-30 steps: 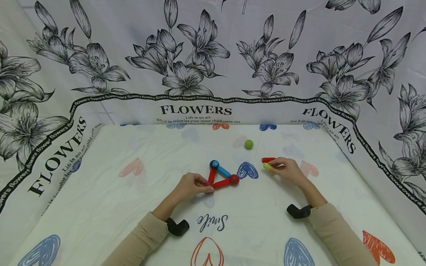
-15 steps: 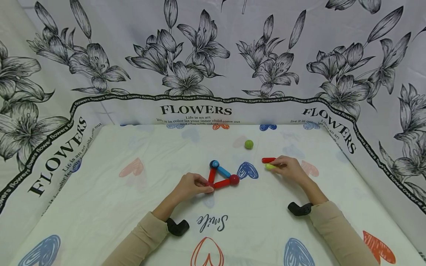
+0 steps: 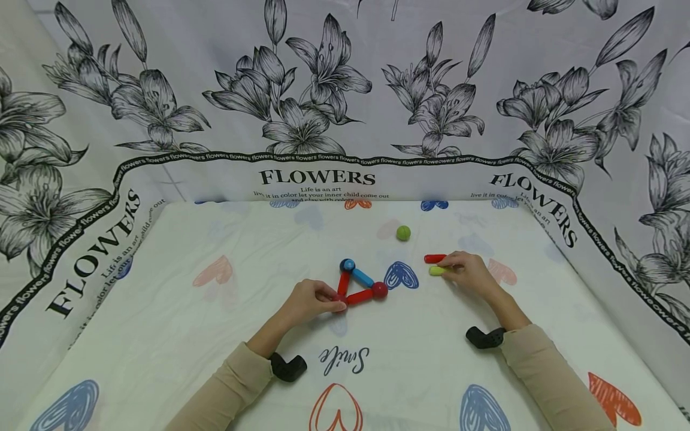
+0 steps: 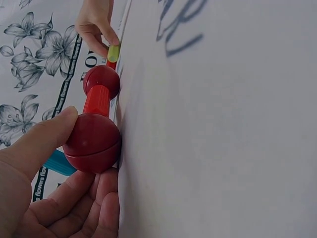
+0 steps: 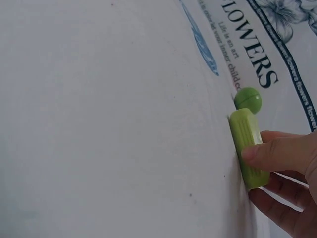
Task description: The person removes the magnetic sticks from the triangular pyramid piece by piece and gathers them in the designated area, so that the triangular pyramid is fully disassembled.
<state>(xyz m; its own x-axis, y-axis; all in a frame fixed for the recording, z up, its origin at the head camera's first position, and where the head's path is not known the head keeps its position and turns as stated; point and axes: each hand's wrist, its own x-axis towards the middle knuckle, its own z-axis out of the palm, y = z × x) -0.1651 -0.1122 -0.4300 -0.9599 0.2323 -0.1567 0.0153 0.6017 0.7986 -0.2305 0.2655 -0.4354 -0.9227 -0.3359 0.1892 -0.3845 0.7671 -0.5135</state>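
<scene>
A triangle of toy rods and balls lies on the cloth. Its sides are two red rods [image 3: 360, 297] and one blue rod [image 3: 363, 278]; a blue ball [image 3: 347, 266] and a dark red ball [image 3: 380, 291] sit at two corners. My left hand [image 3: 309, 302] pinches the third corner's dark red ball [image 4: 93, 141] between thumb and fingers. To the right, my right hand [image 3: 468, 273] holds a yellow-green rod [image 5: 247, 148] by thumb and fingers, close to the cloth. Just beyond that rod lies a loose red rod [image 3: 433, 258], its right end partly behind the fingers.
A green ball [image 3: 403, 233] lies farther back, between the triangle and the loose red rod. The white cloth [image 3: 242, 335] has printed hearts and lettering. Flower-printed fabric [image 3: 323, 126] rises behind and along both sides.
My right hand has shifted slightly to the right with the yellow-green rod, and the rod now lies more level in the head view. My left hand and the triangle stay in place.
</scene>
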